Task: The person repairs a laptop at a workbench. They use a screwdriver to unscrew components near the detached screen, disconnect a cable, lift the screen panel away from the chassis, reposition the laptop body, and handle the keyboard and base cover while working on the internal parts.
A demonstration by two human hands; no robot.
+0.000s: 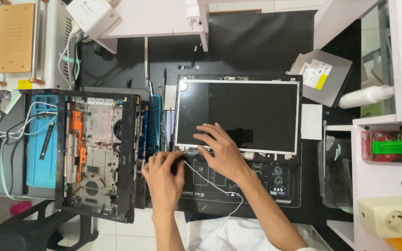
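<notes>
The flat, rectangular laptop screen panel with a dark glass face and thin silver frame (237,115) lies face up on the black work mat (257,186) that covers the desk, its long axis running left to right across the view. Both hands sit at its near long edge, toward the lower left corner. The right hand (220,151) lies open and flat, fingers spread, with the fingertips (201,136) pressing on the glass just inside the bottom frame: a released grip that holds nothing. The left hand (164,175) is just beside it, off the panel's corner, curled loosely at the hinge area (whether it pinches anything there I cannot tell). A thin white cable (215,186) runs from between the hands back toward the person. The panel thus lies up and to the right of both hands, the right hand being the nearer. Well to the left lies the opened black laptop base shell (96,153).
</notes>
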